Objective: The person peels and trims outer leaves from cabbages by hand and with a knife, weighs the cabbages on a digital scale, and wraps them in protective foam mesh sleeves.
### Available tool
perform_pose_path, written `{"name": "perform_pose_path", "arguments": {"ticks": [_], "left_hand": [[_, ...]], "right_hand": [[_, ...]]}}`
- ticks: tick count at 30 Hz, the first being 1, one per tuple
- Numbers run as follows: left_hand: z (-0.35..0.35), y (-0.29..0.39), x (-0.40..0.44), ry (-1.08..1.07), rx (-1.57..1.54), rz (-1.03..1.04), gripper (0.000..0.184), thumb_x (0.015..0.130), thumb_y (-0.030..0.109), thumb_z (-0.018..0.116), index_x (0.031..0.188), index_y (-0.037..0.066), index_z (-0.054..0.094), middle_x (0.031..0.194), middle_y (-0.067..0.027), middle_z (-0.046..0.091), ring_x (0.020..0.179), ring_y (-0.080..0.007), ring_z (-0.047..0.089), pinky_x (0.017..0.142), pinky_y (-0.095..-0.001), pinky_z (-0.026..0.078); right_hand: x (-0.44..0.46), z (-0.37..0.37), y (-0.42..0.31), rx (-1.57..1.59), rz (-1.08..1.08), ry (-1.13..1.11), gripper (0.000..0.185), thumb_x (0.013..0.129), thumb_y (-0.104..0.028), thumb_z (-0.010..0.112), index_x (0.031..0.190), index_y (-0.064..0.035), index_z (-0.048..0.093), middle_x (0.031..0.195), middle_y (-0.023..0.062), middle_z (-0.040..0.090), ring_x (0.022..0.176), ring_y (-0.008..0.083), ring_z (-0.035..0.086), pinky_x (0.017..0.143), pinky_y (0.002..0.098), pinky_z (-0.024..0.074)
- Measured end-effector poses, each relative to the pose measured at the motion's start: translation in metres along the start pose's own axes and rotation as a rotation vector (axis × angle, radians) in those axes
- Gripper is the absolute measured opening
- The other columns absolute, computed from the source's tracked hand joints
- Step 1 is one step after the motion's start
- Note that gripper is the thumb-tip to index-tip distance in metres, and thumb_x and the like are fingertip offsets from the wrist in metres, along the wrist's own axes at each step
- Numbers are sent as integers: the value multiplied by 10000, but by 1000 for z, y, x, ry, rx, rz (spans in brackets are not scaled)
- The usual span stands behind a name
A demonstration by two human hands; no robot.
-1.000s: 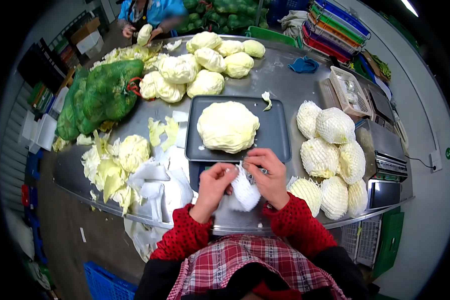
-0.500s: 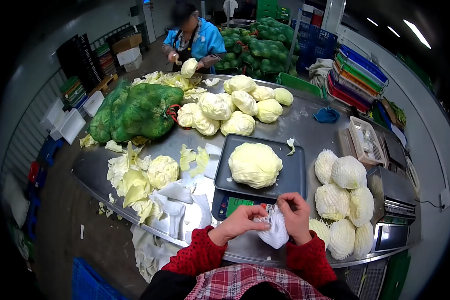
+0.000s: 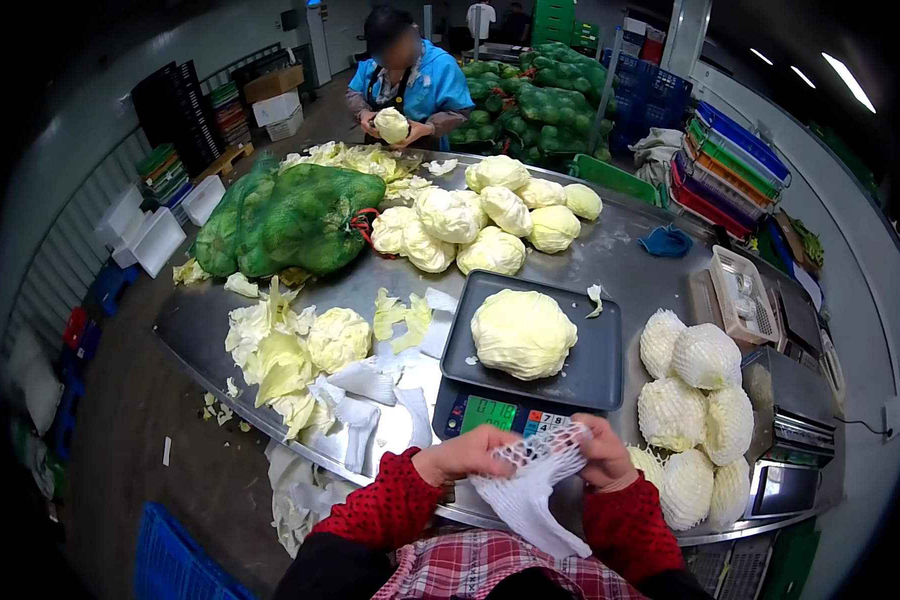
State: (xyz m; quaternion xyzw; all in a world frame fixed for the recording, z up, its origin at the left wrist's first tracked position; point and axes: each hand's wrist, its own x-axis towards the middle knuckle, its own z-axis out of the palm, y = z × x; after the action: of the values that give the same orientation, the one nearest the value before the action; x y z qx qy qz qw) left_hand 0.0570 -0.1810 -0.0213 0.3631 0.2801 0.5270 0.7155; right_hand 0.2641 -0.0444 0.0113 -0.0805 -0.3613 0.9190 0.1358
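Note:
Between my two hands a white foam net sleeve (image 3: pixel 532 500) is stretched, its mesh spread at the upper edge and its lower end hanging down. My left hand (image 3: pixel 462 455) pinches the left side of that edge, and my right hand (image 3: pixel 606 456) grips the right side. Just beyond them is a digital scale (image 3: pixel 450 412) with a lit green display, its keypad partly covered by the sleeve and my hands. A peeled pale cabbage (image 3: pixel 523 335) rests on the scale's dark tray (image 3: pixel 600 375), beside a small leaf scrap.
Cabbages in foam nets (image 3: pixel 685 412) stand at right. Bare cabbages (image 3: pixel 495 250) are piled at the back, beside a green mesh sack (image 3: pixel 300 215). Loose leaves (image 3: pixel 280 370) and more foam sleeves (image 3: pixel 355 420) lie left. Across the steel table, a person (image 3: pixel 410 85) holds a cabbage.
The bunched foam sleeve has been spread open between my hands and now hangs lower. My view has shifted slightly. The person opposite has brought both hands to their cabbage.

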Motion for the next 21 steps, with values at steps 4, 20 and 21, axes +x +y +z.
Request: {"name": "perform_pose_path", "arguments": {"ticks": [4,20,21], "left_hand": [[-3,15,-17,145,251,-59,263,889,117,614,1066,-73,656,1005,-92,689,899,-159,646,839,-293,498],[-108,62,57,1244,614,370,348,871,245,576,960,-84,647,762,-125,682,680,-171,612,631,-327,467],[-133,60,70,1237,534,297,400,878,306,578,908,-87,648,755,-103,667,674,-158,597,627,-307,455]], "right_hand": [[-2,-14,2,-10,88,1,259,831,-171,732,943,-26,550,874,64,651,781,118,634,764,275,522],[202,-13,-81,-1526,-587,521,243,698,-180,688,812,11,590,785,185,656,730,312,640,647,407,487],[236,-35,-80,-1671,-589,611,293,703,-228,708,881,-7,634,909,218,659,830,374,642,756,417,505]]}}
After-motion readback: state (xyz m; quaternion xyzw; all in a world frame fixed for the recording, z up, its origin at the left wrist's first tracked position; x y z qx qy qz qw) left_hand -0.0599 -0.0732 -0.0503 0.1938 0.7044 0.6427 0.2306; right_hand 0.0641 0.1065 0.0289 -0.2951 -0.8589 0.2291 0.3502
